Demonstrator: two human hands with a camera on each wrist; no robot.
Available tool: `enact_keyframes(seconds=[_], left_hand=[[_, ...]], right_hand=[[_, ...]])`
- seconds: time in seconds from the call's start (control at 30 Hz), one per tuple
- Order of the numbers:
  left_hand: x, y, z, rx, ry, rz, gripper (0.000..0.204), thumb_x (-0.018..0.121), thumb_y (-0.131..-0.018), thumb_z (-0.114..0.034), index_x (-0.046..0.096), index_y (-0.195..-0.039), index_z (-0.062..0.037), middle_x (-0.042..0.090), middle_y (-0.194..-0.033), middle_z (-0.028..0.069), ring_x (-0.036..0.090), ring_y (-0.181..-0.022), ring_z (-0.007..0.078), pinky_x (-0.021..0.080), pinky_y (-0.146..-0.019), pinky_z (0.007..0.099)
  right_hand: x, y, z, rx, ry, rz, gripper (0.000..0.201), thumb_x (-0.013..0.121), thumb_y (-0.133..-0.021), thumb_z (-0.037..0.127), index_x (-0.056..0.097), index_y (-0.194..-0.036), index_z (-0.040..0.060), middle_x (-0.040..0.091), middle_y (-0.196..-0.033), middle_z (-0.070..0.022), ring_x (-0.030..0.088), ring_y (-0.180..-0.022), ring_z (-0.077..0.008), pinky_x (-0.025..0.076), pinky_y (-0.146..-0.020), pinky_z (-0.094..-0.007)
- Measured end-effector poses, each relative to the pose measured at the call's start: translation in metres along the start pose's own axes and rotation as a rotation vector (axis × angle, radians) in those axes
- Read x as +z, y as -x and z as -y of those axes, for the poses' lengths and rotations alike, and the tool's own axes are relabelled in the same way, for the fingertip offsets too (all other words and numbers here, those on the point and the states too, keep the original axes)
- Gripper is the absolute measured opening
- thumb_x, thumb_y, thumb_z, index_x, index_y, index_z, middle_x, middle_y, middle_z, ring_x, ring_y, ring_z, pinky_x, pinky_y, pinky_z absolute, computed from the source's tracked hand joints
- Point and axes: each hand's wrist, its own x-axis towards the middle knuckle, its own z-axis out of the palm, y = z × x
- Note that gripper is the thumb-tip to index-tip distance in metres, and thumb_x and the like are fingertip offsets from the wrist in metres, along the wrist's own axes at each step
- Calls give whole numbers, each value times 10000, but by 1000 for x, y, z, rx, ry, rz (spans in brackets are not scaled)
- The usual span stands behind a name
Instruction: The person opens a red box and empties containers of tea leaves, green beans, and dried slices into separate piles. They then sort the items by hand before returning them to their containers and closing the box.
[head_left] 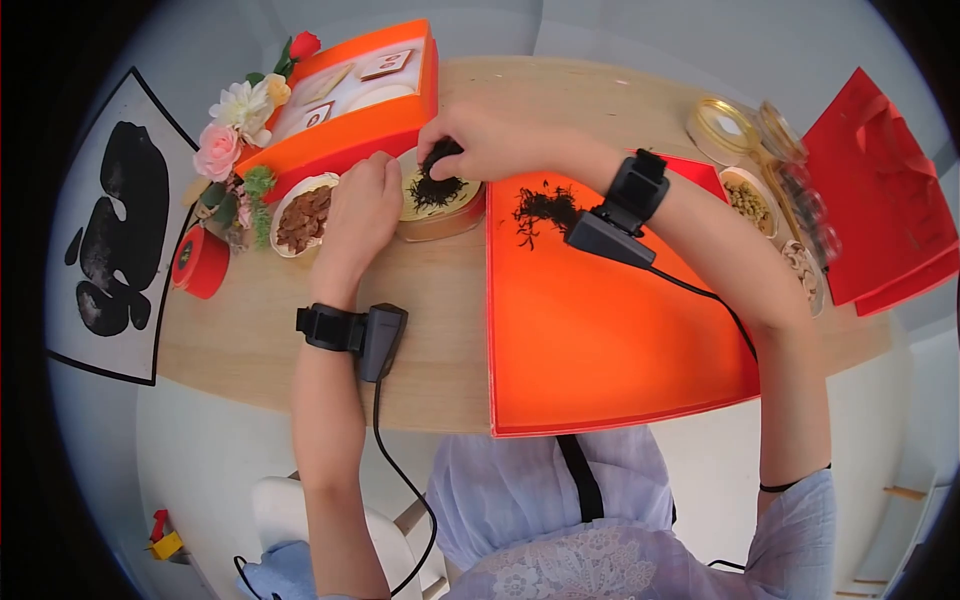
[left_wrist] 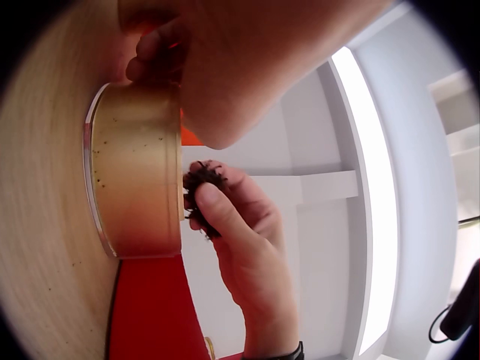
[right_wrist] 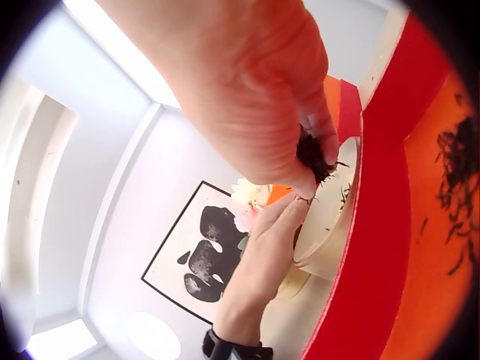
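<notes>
My right hand pinches a clump of dark dried tea leaves between thumb and fingers, right over the mouth of a round gold tin. More leaves lie in the tin. At the tin's left side is my left hand, its fingers curled against the rim and wall; part of its grip is hidden behind the wrist. Just right of the tin, a loose pile of the same leaves lies in a large orange tray with red edges.
A white bowl of brown pieces, a red tin and flowers stand left. Behind is an orange gift box. Small bowls, jars and a red bag stand right. Cables hang from both wrists.
</notes>
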Motion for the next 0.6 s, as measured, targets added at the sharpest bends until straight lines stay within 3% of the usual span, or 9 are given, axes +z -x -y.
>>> enact_keyframes(seconds=[0.2, 0.37, 0.6], left_hand=[[1, -1, 2, 16, 1, 7, 356, 444, -1024, -224, 614, -939, 78, 647, -908, 328, 627, -933, 494, 466, -836, 577], [1, -2, 1, 8, 2, 21, 367, 442, -1024, -227, 621, -938, 81, 651, -916, 329, 627, -937, 495, 464, -841, 577], [2, -2, 1, 2, -5, 12, 377, 441, -1024, -235, 612, -935, 88, 652, -926, 328, 626, -944, 493, 462, -842, 575]], right_hand=[[14, -7, -5, -4, -1, 78, 229, 704, -890, 76, 737, -1106, 8, 743, -1018, -166, 701, -950, -278, 538, -860, -381], [21, -10, -8, -8, -108, -61, 188, 662, -891, 2, 754, -1055, 0, 752, -972, -170, 713, -932, -275, 552, -826, -379], [13, 0, -4, 18, -80, -95, 141, 666, -888, 2, 746, -1004, -12, 750, -932, -150, 713, -875, -243, 557, -781, -377]])
